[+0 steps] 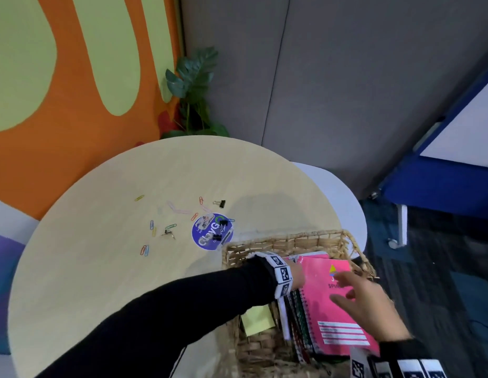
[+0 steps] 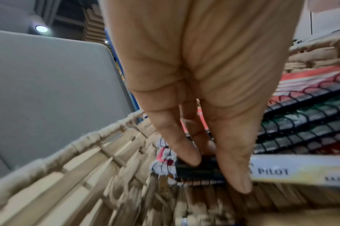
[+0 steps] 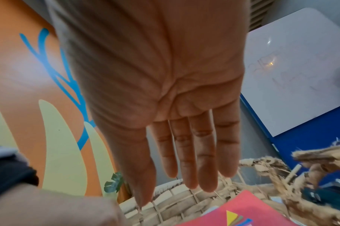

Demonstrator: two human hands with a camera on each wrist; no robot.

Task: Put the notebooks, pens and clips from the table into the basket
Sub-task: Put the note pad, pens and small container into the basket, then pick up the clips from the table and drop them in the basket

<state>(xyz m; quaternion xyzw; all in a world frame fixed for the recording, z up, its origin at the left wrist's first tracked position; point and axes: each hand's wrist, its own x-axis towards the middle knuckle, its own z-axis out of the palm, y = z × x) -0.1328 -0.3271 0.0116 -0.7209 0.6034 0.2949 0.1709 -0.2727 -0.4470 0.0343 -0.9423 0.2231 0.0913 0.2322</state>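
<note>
On the left of the round pale wooden table (image 1: 101, 268) we see coloured paper clips (image 1: 153, 227) scattered loose — yellow, blue, pink, orange and green; a little to their right, black binder clips (image 1: 222, 203) lie near and on a round blue sticker (image 1: 212, 231) on the tabletop. Further right, at the table's near edge, stands the rectangular woven wicker basket (image 1: 292, 241); a yellow pad of sticky notes (image 1: 257, 320) lies in its left part, and a stack of spiral-bound notebooks (image 2: 300, 119) fills its right part, the bright pink spiral notebook (image 1: 330, 304) on top. Our left hand (image 2: 194, 91) reaches into the basket in a black sleeve (image 1: 161, 323) with a marker-printed wristband (image 1: 282, 271); in the left wrist view its thumb and fingers (image 2: 184, 146) pinch a small black object at the corner of the stack, though we cannot tell what that object is. At the far right, our right hand (image 3: 165, 91) hovers over the pink notebook with fingers straight and together, palm down, holding nothing; whether it touches the cover we cannot tell.
</note>
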